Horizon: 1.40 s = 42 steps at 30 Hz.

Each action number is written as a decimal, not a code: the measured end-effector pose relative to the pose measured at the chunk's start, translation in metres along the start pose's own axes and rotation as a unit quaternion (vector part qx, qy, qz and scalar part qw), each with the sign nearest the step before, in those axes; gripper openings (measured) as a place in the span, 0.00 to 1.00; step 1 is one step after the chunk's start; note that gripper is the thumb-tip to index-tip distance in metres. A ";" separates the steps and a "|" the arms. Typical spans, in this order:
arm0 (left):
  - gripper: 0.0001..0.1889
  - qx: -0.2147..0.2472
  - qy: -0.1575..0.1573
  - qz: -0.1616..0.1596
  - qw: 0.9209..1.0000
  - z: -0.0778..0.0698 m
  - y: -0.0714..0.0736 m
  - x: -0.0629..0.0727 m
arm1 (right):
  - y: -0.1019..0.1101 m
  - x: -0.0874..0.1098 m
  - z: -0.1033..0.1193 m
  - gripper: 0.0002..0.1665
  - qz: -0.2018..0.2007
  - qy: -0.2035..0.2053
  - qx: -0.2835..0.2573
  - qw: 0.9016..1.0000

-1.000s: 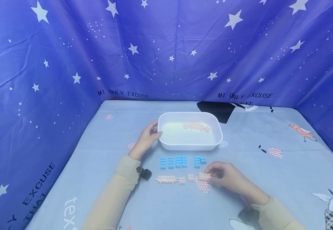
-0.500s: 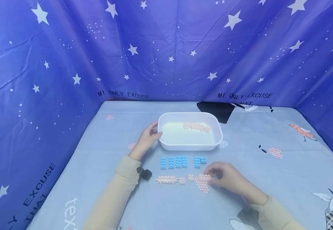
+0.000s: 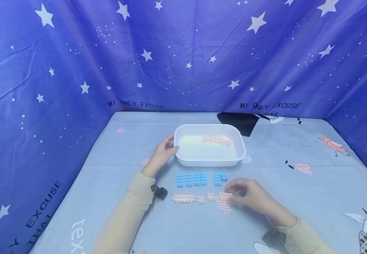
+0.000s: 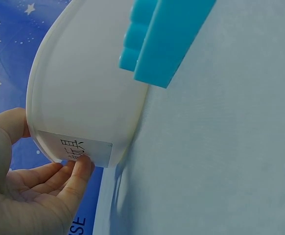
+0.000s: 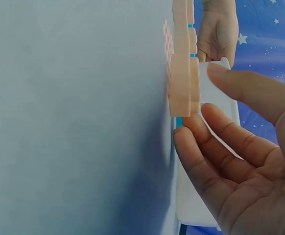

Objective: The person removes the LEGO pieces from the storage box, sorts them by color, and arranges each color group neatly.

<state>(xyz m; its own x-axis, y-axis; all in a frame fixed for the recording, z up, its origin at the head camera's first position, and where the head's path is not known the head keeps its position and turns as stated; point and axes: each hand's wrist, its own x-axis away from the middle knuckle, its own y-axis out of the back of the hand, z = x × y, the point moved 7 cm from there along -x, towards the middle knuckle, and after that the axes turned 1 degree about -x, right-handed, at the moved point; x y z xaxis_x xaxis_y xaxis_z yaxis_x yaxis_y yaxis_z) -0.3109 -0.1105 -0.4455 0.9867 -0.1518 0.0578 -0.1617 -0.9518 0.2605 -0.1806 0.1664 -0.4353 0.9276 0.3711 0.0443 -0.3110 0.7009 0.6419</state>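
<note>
My left hand (image 3: 162, 151) grips the left end of a white plastic box (image 3: 207, 162); in the left wrist view the fingertips rest on a label (image 4: 101, 149) on its wall, the thumb at the rim. Inside the box is a peach strip of joined bricks (image 3: 216, 140). My right hand (image 3: 253, 195) is at the right end of a flat-lying peach toy brick (image 3: 224, 195). In the right wrist view its thumb stands apart from that brick (image 5: 180, 88), while a fingertip seems to touch its end. Left of it lie two small peach bricks (image 3: 210, 196) and a studded peach piece (image 3: 184, 198).
Several blue bricks (image 3: 200, 178) lie in a row between the box and the peach pieces; one blue brick (image 4: 157, 44) looms close in the left wrist view. A patterned cloth (image 3: 126, 148) covers the table. Blue star curtains (image 3: 183, 67) enclose the back and sides.
The peach brick in my right fingers was slightly raised and now lies flat on the cloth, and that thumb has eased off it. My left hand and the box have not moved.
</note>
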 end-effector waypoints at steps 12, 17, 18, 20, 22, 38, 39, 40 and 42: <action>0.32 0.005 -0.005 0.002 1.000 0.000 0.000 -0.001 | 0.019 -0.016 0.026 0.18 -0.042 0.044 -0.017 0.998; 0.32 0.008 -0.006 0.002 1.000 -0.001 0.000 -0.001 | 0.028 -0.025 0.039 0.18 -0.059 0.054 -0.008 0.997; 0.33 0.007 -0.006 0.002 1.000 -0.001 0.001 -0.001 | 0.030 -0.027 0.042 0.18 -0.064 0.054 -0.005 0.996; 0.33 0.005 -0.006 0.003 1.000 -0.001 0.001 -0.001 | 0.034 -0.030 0.045 0.17 -0.074 0.050 0.003 0.996; 0.33 0.001 -0.007 0.002 1.000 0.000 0.001 -0.002 | 0.039 -0.033 0.048 0.17 -0.086 0.045 0.011 0.995; 0.33 -0.001 -0.007 -0.001 1.000 0.000 0.002 -0.001 | 0.061 -0.077 0.055 0.21 -0.111 0.023 -0.003 0.993; 0.33 -0.002 -0.007 0.000 1.000 0.000 0.002 -0.001 | 0.061 -0.080 0.055 0.21 -0.111 0.021 -0.001 0.994; 0.33 -0.002 -0.006 0.000 1.000 0.000 0.002 -0.001 | 0.061 -0.083 0.056 0.21 -0.109 0.019 0.002 0.994; 0.33 -0.001 -0.005 0.000 1.000 0.000 0.001 -0.001 | 0.061 -0.089 0.056 0.21 -0.108 0.017 0.007 0.994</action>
<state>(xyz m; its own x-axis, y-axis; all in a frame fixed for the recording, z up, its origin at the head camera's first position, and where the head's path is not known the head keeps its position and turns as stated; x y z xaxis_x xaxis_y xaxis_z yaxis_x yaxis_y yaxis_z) -0.3124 -0.1117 -0.4454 0.9869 -0.1541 0.0483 -0.1614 -0.9514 0.2623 -0.2707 0.1425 -0.3575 0.9648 0.2334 -0.1216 -0.1024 0.7586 0.6434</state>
